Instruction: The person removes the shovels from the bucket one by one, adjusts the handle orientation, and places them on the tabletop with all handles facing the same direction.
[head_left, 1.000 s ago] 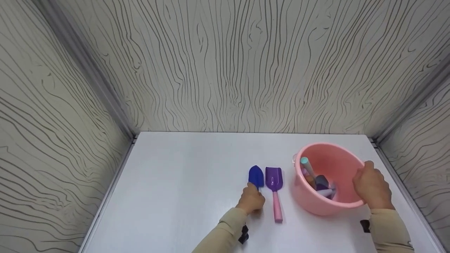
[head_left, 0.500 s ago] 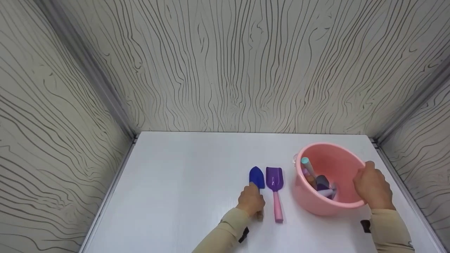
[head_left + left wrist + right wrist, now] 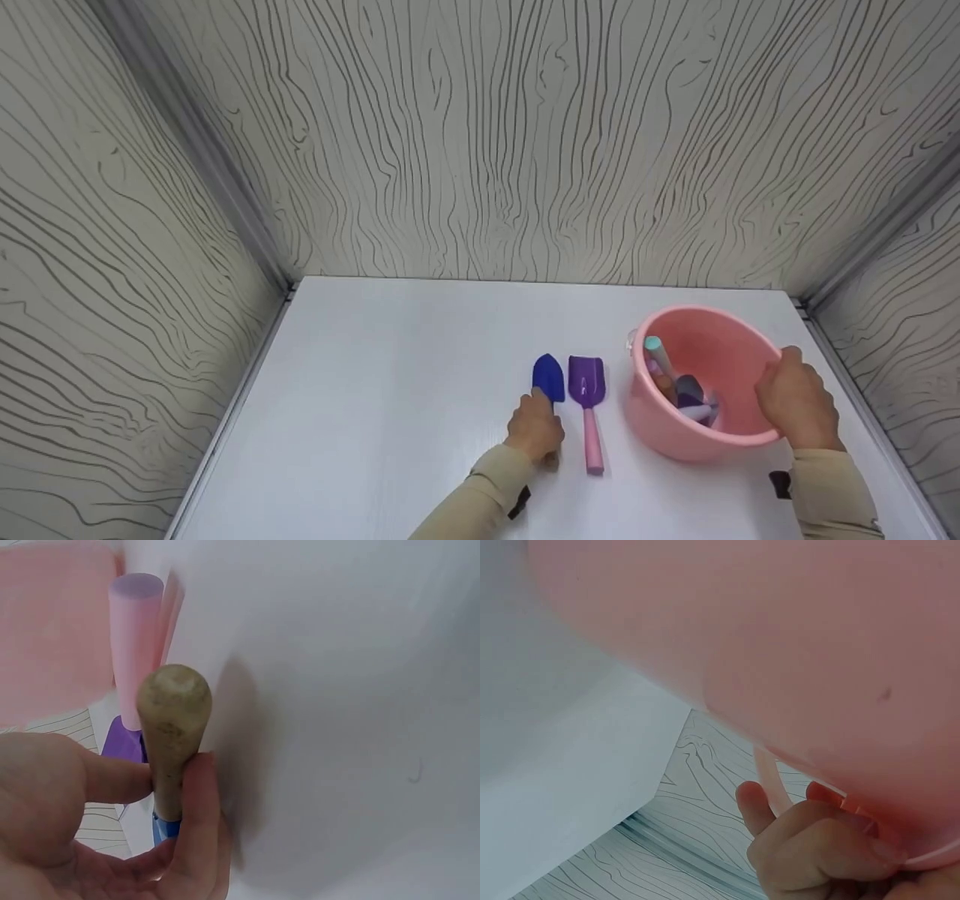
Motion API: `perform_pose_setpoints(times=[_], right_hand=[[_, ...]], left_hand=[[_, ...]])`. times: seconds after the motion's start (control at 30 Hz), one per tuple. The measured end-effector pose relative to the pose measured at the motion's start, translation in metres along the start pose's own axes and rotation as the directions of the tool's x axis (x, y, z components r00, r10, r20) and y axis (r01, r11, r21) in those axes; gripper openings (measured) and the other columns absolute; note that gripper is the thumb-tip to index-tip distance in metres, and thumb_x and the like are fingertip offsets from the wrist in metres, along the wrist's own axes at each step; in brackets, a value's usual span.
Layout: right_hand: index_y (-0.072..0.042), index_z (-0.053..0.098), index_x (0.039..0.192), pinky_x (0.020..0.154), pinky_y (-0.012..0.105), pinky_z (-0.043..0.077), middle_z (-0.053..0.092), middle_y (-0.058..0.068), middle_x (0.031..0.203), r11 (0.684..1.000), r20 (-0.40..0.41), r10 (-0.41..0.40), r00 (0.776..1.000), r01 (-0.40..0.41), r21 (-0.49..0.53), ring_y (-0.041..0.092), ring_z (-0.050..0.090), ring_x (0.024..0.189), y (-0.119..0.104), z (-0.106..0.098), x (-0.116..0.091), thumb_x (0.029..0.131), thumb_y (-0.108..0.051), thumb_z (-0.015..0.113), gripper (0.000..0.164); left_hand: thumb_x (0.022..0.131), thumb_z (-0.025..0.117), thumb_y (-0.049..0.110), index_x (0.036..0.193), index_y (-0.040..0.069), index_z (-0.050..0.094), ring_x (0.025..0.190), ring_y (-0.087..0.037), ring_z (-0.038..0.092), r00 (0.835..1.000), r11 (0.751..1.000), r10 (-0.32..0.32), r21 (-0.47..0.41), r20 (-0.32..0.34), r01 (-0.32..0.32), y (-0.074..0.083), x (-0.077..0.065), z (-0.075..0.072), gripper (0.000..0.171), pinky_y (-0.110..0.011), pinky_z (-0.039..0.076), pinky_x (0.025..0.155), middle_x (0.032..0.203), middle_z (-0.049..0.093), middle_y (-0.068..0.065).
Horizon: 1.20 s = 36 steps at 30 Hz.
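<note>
Patterned walls (image 3: 495,142) rise on the left, far and right sides, and below them spreads the white desk (image 3: 375,390). Over on the right, here's the big one: the pink bucket (image 3: 667,435), and my right grip (image 3: 796,401) has hold of it, fingers curled at the right side of its rim! In from the near side come my beige sleeves (image 3: 487,491). Next up, the scoop (image 3: 586,386) lies left of the bucket, well short of touching it, purple blade far, pink handle near. Just left of that, the trowel (image 3: 548,379), blue blade pointing far, and my left grip (image 3: 535,429) is clasped about its tan handle (image 3: 174,716), butt end poking out near; whether the blade touches down, I can't tell. Smallest now, inside the bucket: a teal-ended stick (image 3: 654,346) leans at the left, above a jumble of grey, brown and purple bits (image 3: 688,387).
</note>
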State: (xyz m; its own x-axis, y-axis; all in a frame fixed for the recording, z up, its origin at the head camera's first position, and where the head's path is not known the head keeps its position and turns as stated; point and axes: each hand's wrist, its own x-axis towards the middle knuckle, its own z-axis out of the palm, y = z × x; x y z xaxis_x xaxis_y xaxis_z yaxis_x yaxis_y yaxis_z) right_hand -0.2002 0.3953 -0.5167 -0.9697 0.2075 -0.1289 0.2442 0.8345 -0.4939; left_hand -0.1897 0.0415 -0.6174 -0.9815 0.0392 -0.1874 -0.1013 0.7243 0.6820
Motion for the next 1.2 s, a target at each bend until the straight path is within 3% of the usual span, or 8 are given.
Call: perform_pose_setpoints(times=[0.43,0.67,0.8,1.03,1.2], right_hand=[[0.022,0.029,0.140,0.049,0.040,0.049,0.057,0.028,0.088,1.000,-0.007,-0.016,1.000,0.016,-0.002,0.029,0.062,0.063,0.003,0.000,0.000,0.113,-0.022,0.026,0.051],[0.020,0.031,0.136,0.049,0.041,0.046,0.056,0.028,0.087,0.999,-0.021,-0.049,0.999,0.049,-0.025,0.031,0.061,0.064,0.008,0.001,0.001,0.111,-0.021,0.028,0.048],[0.020,0.031,0.136,0.049,0.041,0.047,0.056,0.029,0.087,0.998,-0.024,-0.050,0.998,0.050,-0.024,0.030,0.061,0.064,0.008,0.000,0.001,0.111,-0.020,0.029,0.048],[0.021,0.030,0.137,0.049,0.041,0.047,0.056,0.029,0.086,0.999,-0.018,-0.045,0.999,0.044,-0.031,0.031,0.062,0.063,0.008,0.000,0.001,0.111,-0.020,0.028,0.048],[0.021,0.028,0.139,0.049,0.041,0.048,0.056,0.029,0.087,0.999,0.000,-0.026,1.000,0.026,-0.019,0.030,0.062,0.064,0.006,0.000,0.001,0.112,-0.021,0.026,0.050]], left_hand=[[0.095,0.070,0.010,0.137,-0.015,0.051,0.107,-0.042,0.069,0.997,0.997,-0.054,-0.055,0.058,0.057,-0.003,0.006,-0.006,0.052,-0.055,0.058,0.095,0.118,0.063,-0.029],[0.097,0.072,0.016,0.134,-0.014,0.053,0.104,-0.045,0.070,1.000,1.000,0.002,-0.008,0.024,-0.001,-0.002,0.007,-0.012,0.051,-0.056,0.059,0.092,0.113,0.063,-0.027],[0.098,0.073,0.020,0.134,-0.011,0.056,0.104,-0.043,0.071,0.999,0.996,0.042,0.080,0.006,-0.042,0.005,0.010,-0.021,0.051,-0.056,0.060,0.089,0.115,0.065,-0.024],[0.099,0.074,0.031,0.136,-0.003,0.063,0.106,-0.033,0.069,0.990,0.941,0.139,0.310,0.002,-0.133,0.023,0.018,-0.032,0.051,-0.048,0.060,0.089,0.119,0.069,-0.017],[0.099,0.074,0.035,0.128,0.004,0.067,0.097,-0.026,0.067,0.967,0.891,0.252,0.397,-0.036,-0.218,0.042,0.023,-0.045,0.042,-0.041,0.058,0.084,0.114,0.070,-0.010]])
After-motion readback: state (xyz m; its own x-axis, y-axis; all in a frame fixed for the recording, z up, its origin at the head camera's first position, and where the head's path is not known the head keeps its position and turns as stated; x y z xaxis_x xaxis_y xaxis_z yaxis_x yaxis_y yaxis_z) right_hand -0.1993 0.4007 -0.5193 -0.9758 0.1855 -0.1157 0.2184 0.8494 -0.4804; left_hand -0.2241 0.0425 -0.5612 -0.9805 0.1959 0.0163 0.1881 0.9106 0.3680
